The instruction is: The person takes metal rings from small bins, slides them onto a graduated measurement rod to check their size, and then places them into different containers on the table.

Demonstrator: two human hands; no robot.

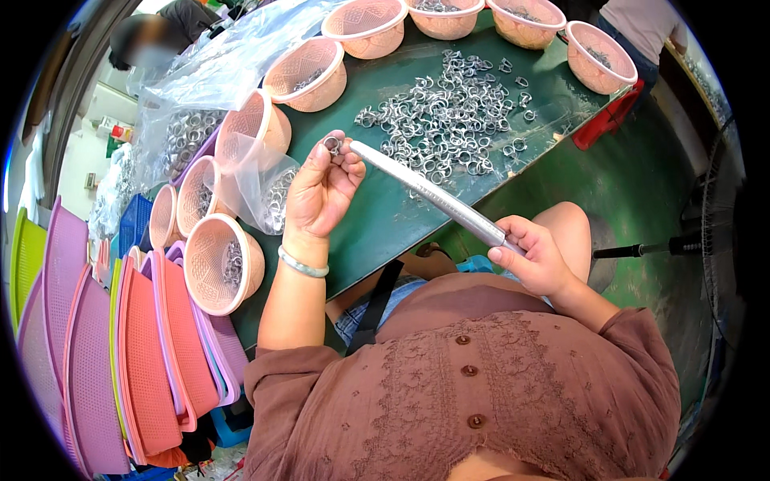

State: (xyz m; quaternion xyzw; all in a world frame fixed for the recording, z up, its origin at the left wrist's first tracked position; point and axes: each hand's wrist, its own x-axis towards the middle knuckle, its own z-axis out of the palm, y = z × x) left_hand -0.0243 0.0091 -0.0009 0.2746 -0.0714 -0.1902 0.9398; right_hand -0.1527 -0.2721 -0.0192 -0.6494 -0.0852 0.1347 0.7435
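Between the fingertips of my left hand (325, 188) is a small silver ring (332, 145), held up over the green table. A bangle circles that wrist. My right hand (533, 255) is closed around the thick end of a long, tapered metal ring mandrel (433, 196). The mandrel slants up to the left, and its narrow tip lies beside the ring, apart from it as far as I can see. Beyond both hands spreads a loose pile of silver rings (449, 120) on the table.
Pink baskets (305, 76), several with rings inside, line the table's far and left edges. A clear plastic bag (277, 192) of rings lies left of my left hand. Stacked coloured trays (148, 361) stand at the lower left. A fan (710, 232) is at the right. Two people are beyond the table.
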